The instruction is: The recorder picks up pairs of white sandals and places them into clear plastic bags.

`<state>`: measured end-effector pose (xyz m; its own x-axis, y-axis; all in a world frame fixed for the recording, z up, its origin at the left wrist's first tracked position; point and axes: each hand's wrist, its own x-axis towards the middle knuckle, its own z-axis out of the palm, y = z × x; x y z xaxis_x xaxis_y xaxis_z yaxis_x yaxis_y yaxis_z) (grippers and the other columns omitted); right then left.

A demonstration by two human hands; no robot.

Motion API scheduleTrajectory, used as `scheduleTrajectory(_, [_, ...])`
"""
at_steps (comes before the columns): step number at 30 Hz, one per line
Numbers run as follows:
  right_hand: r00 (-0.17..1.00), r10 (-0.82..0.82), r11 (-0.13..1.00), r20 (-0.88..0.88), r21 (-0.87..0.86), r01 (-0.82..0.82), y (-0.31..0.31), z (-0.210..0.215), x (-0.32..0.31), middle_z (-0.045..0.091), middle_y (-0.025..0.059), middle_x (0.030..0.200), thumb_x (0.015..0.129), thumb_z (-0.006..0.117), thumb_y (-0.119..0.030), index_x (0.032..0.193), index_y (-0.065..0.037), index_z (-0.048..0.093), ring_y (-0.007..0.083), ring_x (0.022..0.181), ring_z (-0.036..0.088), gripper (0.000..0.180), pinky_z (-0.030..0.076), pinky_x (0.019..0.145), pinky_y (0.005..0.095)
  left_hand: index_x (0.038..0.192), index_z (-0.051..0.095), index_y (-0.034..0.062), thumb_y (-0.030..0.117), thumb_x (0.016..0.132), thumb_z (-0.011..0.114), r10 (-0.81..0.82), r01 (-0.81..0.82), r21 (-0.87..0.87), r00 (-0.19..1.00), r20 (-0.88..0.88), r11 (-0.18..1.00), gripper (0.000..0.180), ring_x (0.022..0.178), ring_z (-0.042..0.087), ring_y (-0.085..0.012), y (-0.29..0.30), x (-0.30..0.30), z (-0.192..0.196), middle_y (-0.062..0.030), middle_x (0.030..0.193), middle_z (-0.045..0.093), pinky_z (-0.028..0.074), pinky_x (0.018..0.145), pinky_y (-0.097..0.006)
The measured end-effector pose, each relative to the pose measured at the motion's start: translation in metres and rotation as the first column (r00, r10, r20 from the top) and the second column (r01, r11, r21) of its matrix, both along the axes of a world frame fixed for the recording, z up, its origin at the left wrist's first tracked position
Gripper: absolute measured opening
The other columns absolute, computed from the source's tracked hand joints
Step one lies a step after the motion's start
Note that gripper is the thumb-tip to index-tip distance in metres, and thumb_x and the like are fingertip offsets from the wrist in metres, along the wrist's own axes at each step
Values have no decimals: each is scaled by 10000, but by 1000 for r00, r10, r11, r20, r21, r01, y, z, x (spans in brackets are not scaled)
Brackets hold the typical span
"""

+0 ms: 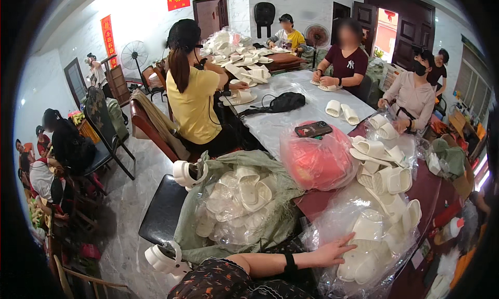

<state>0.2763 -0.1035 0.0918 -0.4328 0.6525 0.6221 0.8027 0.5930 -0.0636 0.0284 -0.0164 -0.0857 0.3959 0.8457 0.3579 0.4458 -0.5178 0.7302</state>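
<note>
My left hand [332,250], with a black band at its wrist, reaches to the right with fingers apart and holds nothing. It is over a clear plastic bag [319,234] and right beside cream slippers [361,257] lying on it; whether the fingertips touch them I cannot tell. More cream slippers [392,180] are heaped farther up the same pile. My right hand is out of view.
Left of the pile, an open green woven sack [184,236] holds wrapped slippers. A phone [313,129] rests on a red bag [317,164]. Across the plastic-covered table [270,127], a person in a dark red shirt [351,65] handles a slipper; a yellow-shirted person [192,101] sits at left.
</note>
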Motion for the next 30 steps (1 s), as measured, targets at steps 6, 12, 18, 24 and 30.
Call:
scheduleTrajectory(6, [998,56,998,41,-42,-55,13,0,-15,606,174,1130,847,690,-322,1194,-86,636,366,1027,580,423,464,887,493,1499,354,111,120,792,736,12,-12,12,1000,-5,1000,803,1434,264,-417,6,-2,-8,-225,1612,88,296,1152,-442])
scheduleTrajectory(12, [995,58,996,79,-78,-52,6,6,-26,605,175,1142,838,695,-334,1195,-95,637,374,1042,579,433,460,904,500,1490,375,107,96,793,729,-52,51,11,997,52,999,782,1438,263,-408,8,4,-1,-227,1612,94,298,1151,-434])
scheduleTrajectory(18, [955,-21,932,297,-341,126,5,-27,-25,466,137,1415,773,721,-372,1431,-142,465,374,1306,419,742,289,1100,553,1473,412,130,-7,814,625,-50,53,-19,989,136,998,706,1432,298,-385,15,-11,-5,-184,1622,129,348,1118,-395])
scheduleTrajectory(24, [957,-147,943,251,-257,212,21,-78,-4,442,160,1447,806,686,-399,1452,-138,441,393,1327,396,739,300,1093,550,1460,433,152,-55,814,542,-104,167,-239,961,255,957,687,1388,371,-413,13,-19,24,-190,1623,136,398,1053,-375])
scheduleTrajectory(30, [967,-124,893,224,-399,207,28,-95,3,478,170,1407,834,665,-367,1422,-131,481,380,1306,424,660,336,1055,541,1454,435,157,110,831,655,54,-36,-239,996,72,970,662,1372,387,-425,-8,-9,48,-272,1581,181,371,1093,-431])
